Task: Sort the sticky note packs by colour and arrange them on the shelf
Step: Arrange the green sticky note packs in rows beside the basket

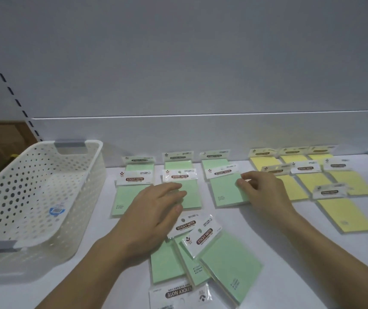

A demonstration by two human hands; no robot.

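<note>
The green sticky note packs (pixel 227 188) lie in rows on the white shelf (pixel 312 253), with a loose pile (pixel 212 259) nearer you and yellow packs (pixel 325 181) to the right. Your right hand (pixel 265 192) pinches the edge of one green pack with bent fingers (pixel 242 182). Your left hand (pixel 154 210) rests flat and open over another, gripping nothing, beside the white basket (pixel 33 192).

On your left you have a white perforated plastic basket (pixel 33 192) with grey handle grips and a blue sticker inside on its floor. Behind it runs a slotted upright rail (pixel 11 90) along the grey back panel (pixel 201 63), and past that you can see something brown, too dim to identify
</note>
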